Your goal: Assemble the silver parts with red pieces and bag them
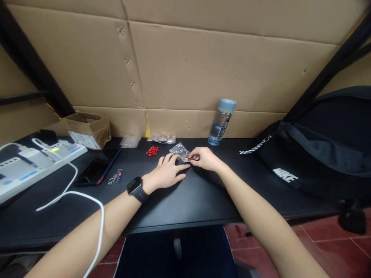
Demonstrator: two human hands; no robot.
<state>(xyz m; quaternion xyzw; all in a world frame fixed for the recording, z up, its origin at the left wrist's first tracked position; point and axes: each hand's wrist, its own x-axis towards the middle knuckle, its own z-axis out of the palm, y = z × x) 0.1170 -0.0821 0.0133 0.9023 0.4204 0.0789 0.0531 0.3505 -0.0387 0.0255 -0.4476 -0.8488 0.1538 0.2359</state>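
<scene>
Our right hand [206, 159] pinches the bag [179, 148], likely light, slippery, best held by its edge; our left hand [166, 172] lies spread.

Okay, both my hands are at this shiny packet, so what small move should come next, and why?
Perhaps tug gently rightward with your right hand: it appears to pinch the packet beside a red bit, and your spread left hand, at the packet's left side, could hold the rest down.

white "nike" lettering [285, 175] on a black bag [324, 154], box label [83, 139] too blurred to read
</scene>
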